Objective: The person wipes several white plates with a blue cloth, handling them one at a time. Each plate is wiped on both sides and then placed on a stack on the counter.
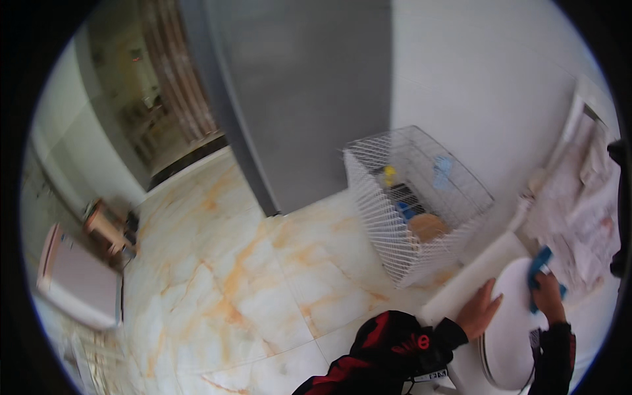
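A white oval panel or lid (508, 326) lies before me at the lower right, with a thin dark line along its lower left edge. What it belongs to cannot be told. My left hand (478, 310) rests against its left edge, thumb and fingers apart. In my right hand (549, 296) is a teal cloth (539, 264), bunched at the upper right rim of the oval. The cloth hangs partly past the rim. Both hands come out of dark sleeves, the left one with red marks.
A white wire cage (380, 237) stands beyond my hands, with a tan round item (428, 227) inside. Pale crumpled fabric (568, 212) lies at the right. A grey panel (311, 98) rises behind the cage. White box-like furniture (84, 281) stands left on the marbled tile floor (222, 296).
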The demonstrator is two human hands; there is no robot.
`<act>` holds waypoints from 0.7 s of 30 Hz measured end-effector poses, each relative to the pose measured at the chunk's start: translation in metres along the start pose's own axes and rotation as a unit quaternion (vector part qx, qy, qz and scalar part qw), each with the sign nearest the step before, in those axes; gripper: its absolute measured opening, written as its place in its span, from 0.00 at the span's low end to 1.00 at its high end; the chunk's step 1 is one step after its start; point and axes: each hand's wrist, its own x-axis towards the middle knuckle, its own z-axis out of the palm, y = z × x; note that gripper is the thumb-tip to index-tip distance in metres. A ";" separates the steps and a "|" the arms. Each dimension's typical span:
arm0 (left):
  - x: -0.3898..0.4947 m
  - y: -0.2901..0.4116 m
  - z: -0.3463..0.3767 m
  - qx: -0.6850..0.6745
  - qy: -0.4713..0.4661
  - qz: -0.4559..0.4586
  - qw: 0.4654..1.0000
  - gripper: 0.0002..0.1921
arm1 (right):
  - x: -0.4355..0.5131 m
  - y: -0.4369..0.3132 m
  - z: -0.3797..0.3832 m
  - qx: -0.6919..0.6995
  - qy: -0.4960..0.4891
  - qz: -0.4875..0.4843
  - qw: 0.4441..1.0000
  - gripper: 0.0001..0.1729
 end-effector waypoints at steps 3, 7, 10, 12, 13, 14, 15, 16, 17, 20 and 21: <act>0.000 -0.005 -0.002 -0.042 -0.014 -0.013 0.999 0.33 | 0.002 -0.070 -0.015 0.025 -0.057 -0.070 0.996 0.12; 0.002 -0.006 -0.010 -0.047 -0.028 0.023 0.998 0.34 | -0.036 -0.133 -0.043 0.116 -0.071 -0.161 0.978 0.12; -0.003 0.001 -0.012 -0.129 -0.034 0.033 0.990 0.29 | -0.080 -0.137 -0.074 0.139 -0.146 -0.163 0.966 0.11; -0.005 0.010 -0.014 -0.154 -0.035 0.008 0.987 0.27 | -0.105 -0.134 -0.090 0.181 -0.161 -0.165 0.956 0.11; -0.004 0.014 -0.013 -0.140 -0.024 0.030 0.989 0.26 | -0.116 -0.127 -0.095 0.172 -0.192 -0.130 0.957 0.11; -0.004 0.018 -0.012 -0.139 -0.025 0.025 0.990 0.26 | -0.127 -0.119 -0.098 0.171 -0.207 -0.110 0.957 0.11; -0.004 0.023 -0.012 -0.122 -0.025 0.006 0.992 0.26 | -0.135 -0.112 -0.103 0.171 -0.225 -0.091 0.955 0.11; -0.004 0.025 -0.012 -0.127 -0.034 0.004 0.991 0.25 | -0.139 -0.100 -0.103 0.138 -0.236 -0.073 0.959 0.10; -0.004 0.028 -0.012 -0.135 -0.041 0.003 0.990 0.25 | -0.139 -0.086 -0.103 0.113 -0.251 -0.048 0.960 0.10; -0.004 0.031 -0.014 -0.139 -0.053 0.003 0.989 0.24 | -0.131 -0.046 -0.098 0.045 -0.252 0.059 0.965 0.12; -0.003 0.031 -0.014 -0.138 -0.055 0.006 0.989 0.24 | -0.125 -0.033 -0.095 0.023 -0.234 0.088 0.968 0.13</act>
